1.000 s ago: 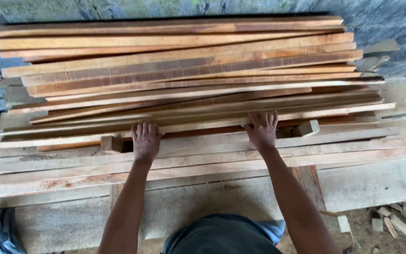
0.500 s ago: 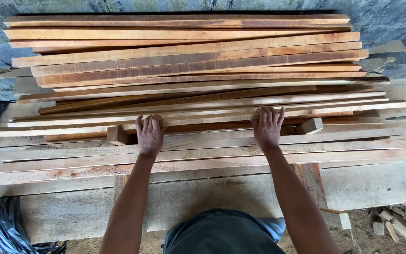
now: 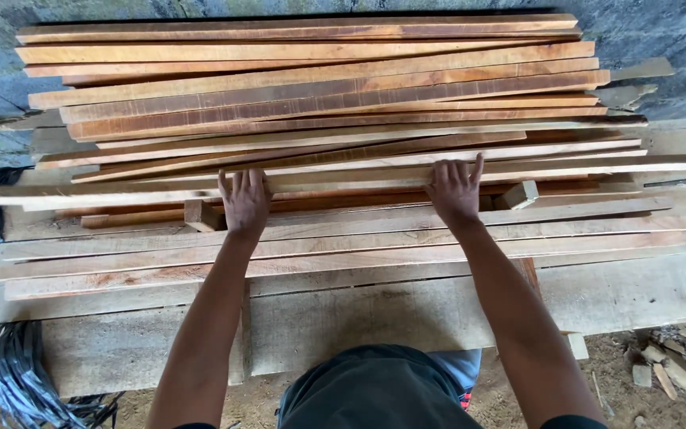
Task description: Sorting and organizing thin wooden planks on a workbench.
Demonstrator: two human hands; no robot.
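A: Rough planks form a bench (image 3: 406, 318) under both hands. What do they touch?

B: Left hand (image 3: 244, 202) and right hand (image 3: 454, 191) lie flat, fingers spread, on a pale slat (image 3: 343, 179) just beyond them. Seems long, stiff, light, splintery; best gripped mid-length.

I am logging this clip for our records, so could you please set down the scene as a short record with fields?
Setting: rough plank workbench against a grey wall
Left hand: flat, fingers spread, pressing a long pale wooden strip
Right hand: flat on the same strip, further along it
Behind the strip: stack of reddish-brown wooden slats
Near the hands: small wooden blocks
Floor, left: coiled black cable
Floor, right: wood scraps
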